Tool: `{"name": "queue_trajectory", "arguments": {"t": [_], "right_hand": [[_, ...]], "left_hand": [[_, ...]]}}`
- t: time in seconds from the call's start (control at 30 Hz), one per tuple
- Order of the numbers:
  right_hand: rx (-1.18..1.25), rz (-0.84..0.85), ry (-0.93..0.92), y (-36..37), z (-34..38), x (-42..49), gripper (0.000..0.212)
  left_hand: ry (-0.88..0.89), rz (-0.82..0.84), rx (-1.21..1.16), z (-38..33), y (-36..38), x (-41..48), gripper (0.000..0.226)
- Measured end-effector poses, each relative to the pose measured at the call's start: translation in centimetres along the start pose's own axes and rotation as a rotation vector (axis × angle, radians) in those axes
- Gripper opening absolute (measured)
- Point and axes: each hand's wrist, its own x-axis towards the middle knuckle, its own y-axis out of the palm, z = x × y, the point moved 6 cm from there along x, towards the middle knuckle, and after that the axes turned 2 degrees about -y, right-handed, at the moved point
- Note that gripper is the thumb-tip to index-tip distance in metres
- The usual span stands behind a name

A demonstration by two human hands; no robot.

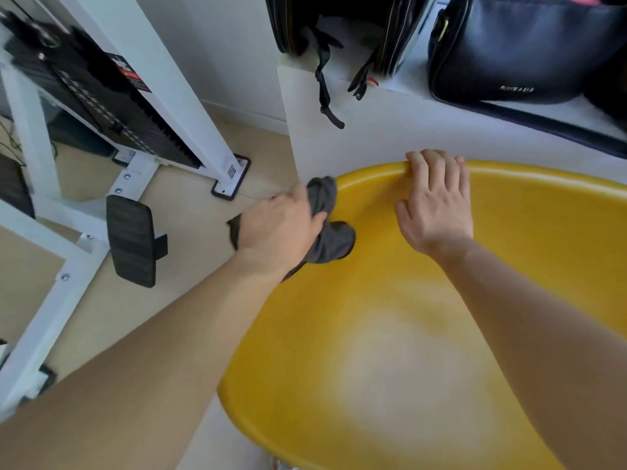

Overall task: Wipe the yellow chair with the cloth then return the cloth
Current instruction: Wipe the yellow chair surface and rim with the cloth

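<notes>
The yellow chair (509, 300) is a glossy moulded shell that fills the lower right of the head view. My left hand (281, 228) grips a bunched dark grey cloth (330, 244) and presses it against the chair's left rim and inner wall. Part of the cloth hangs outside the rim under my hand. My right hand (436, 203) rests on the chair's back edge, fingers curled over the rim, holding the shell.
A white shelf unit (373, 137) stands right behind the chair, with a black backpack (339, 25) and a dark bag (515, 49) on it. A white exercise machine frame (190, 106) with a black weight stack and a black foot pad (132, 240) stands on the wooden floor to the left.
</notes>
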Motion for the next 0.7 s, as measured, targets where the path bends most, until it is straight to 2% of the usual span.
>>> {"name": "queue_trajectory", "arguments": {"t": [0.1, 0.17, 0.27, 0.33, 0.47, 0.6, 0.7], "right_hand": [[-0.008, 0.058, 0.079, 0.2, 0.6, 0.0, 0.074], [-0.009, 0.081, 0.072, -0.3, 1.9, 0.3, 0.072], [0.039, 0.118, -0.19, -0.8, 7.0, 0.7, 0.066], [0.06, 0.157, -0.28, -0.5, 10.2, 0.4, 0.062], [0.019, 0.17, -0.228, 0.2, 13.8, -1.9, 0.073], [0.043, 0.227, -0.423, 1.0, 19.0, -6.1, 0.075], [0.084, 0.23, -0.397, 1.6, 20.2, -7.3, 0.072]], "left_hand": [[-0.108, 0.064, 0.04, 2.4, 1.3, -3.2, 0.047], [-0.126, 0.082, -0.028, 1.4, 1.3, -1.7, 0.047], [-0.025, 0.07, -0.14, -0.9, 0.6, 1.6, 0.041], [-0.019, 0.027, -0.133, -0.5, 0.5, 1.2, 0.039], [-0.299, -0.031, -0.113, 4.0, 2.1, -6.7, 0.044], [-0.566, -0.03, -0.245, 6.5, 3.9, -15.7, 0.046], [-0.569, -0.01, -0.399, 6.8, 3.7, -14.3, 0.042]]}}
